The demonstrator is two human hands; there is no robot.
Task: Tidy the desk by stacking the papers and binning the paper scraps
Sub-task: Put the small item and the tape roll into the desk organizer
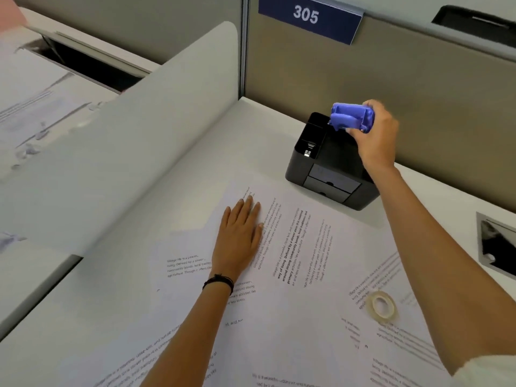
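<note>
- The left hand is lying flat with its fingers straight and together, holding nothing and pressing down on the printed papers. These are lying spread and overlapping across the near half of the desk, not yet stacked.
- The right hand is reaching to the far side. Its fingers are curling round a small blue stapler-like tool and holding it just above the open top of a black organizer.
- The step in hand is probably putting this tool away, so that the sheets can be gathered freely.
- To do it well, the tool should go straight down into the wide compartment, not the narrow left one, which is already holding something small. It should be released only once it is resting inside.
- The flat left hand is helping by pinning the sheets, so the reaching arm is not dragging them.
- A clear tape roll is sitting on the papers beside the right forearm, and will likely need lifting off before squaring the stack.
- A white curved divider is standing along the desk's left side.
- A grey partition wall is rising just behind the organizer, leaving little room there.
- A metal hatch is set into the desk at the far right.
- The freest room is lying over the middle, toward the near edge.
- No scraps or bin are showing.
</note>
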